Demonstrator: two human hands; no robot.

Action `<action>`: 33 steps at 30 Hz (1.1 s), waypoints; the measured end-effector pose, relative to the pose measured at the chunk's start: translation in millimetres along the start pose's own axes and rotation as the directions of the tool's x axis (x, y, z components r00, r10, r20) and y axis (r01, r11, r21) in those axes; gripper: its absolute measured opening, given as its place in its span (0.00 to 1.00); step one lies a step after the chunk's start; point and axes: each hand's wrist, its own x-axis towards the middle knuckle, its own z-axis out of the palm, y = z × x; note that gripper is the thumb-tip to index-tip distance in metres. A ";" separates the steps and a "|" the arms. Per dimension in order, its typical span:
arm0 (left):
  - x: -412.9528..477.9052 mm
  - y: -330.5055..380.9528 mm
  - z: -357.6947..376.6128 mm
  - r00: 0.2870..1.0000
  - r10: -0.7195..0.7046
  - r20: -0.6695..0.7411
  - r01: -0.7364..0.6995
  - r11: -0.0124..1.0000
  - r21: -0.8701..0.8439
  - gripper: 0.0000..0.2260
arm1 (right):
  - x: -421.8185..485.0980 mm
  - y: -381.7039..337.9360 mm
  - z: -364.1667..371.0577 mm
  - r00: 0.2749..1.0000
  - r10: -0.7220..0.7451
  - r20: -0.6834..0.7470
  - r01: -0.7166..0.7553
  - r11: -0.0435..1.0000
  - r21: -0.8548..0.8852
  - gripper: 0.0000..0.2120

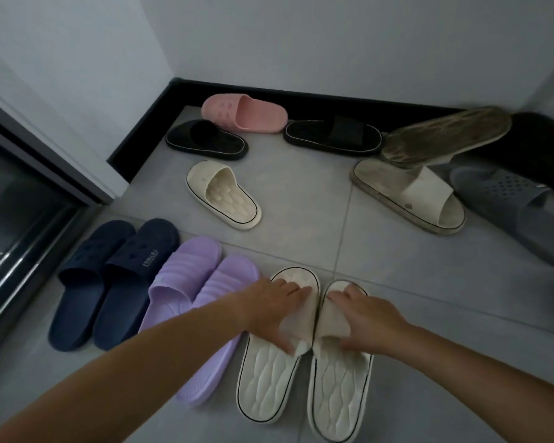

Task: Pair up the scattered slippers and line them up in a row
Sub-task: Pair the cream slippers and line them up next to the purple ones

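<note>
Near me on the grey tiles a row runs left to right: a navy pair (109,282), a purple pair (189,276), then two cream slippers with quilted footbeds. My left hand (275,311) grips the strap of the left cream slipper (266,378). My right hand (368,318) grips the strap of the right cream slipper (336,398). The two touch side by side. Scattered farther off are a small cream slipper (224,196), two black ones (205,140) (333,135), a pink one (247,113), a worn cream one (410,196), an upturned dirty sole (445,135) and a grey one (518,212).
A glass door with a metal frame (29,203) runs along the left. White walls with a black skirting board (147,129) close the corner behind the scattered slippers. Bare tile floor (317,219) lies between the row and the far slippers.
</note>
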 end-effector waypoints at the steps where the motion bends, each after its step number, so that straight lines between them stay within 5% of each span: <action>1: 0.6 -2.5 1.1 1.000 -0.005 -0.012 0.005 1.000 0.002 0.47 | 4.1 3.8 -7.0 1.000 -0.013 -0.010 0.013 0.999 -0.030 0.36; 11: 22.7 -16.2 4.7 0.962 -0.243 -0.127 0.209 0.949 -0.236 0.42 | 52.2 38.9 -73.1 0.995 -0.009 -0.097 0.002 0.998 -0.065 0.39; 16: 33.3 -14.0 -3.8 0.993 -0.116 -0.036 0.113 0.991 -0.071 0.45 | 49.1 37.2 -52.3 1.000 -0.023 0.015 0.024 0.998 -0.064 0.42; 19: 39.1 -35.9 -26.5 0.974 -0.224 -0.020 0.202 0.908 -0.368 0.41 | 48.1 41.6 -48.8 1.000 -0.003 0.004 0.003 0.997 -0.077 0.45; 22: 48.1 -81.0 -48.5 0.805 -0.557 -0.204 0.367 0.738 -0.567 0.29 | 52.5 43.2 -49.9 1.000 0.007 -0.006 -0.007 0.995 -0.099 0.44; 25: 53.2 -126.4 -52.8 0.605 -0.763 -0.227 0.540 0.603 -0.587 0.22 | 64.3 43.7 -57.5 0.999 0.023 -0.045 -0.026 0.997 -0.074 0.43; 33: 82.4 -181.0 -29.9 0.490 -0.861 -0.133 0.630 0.456 -0.629 0.20 | 120.3 51.2 -96.3 0.981 -0.010 -0.196 -0.003 0.998 -0.067 0.39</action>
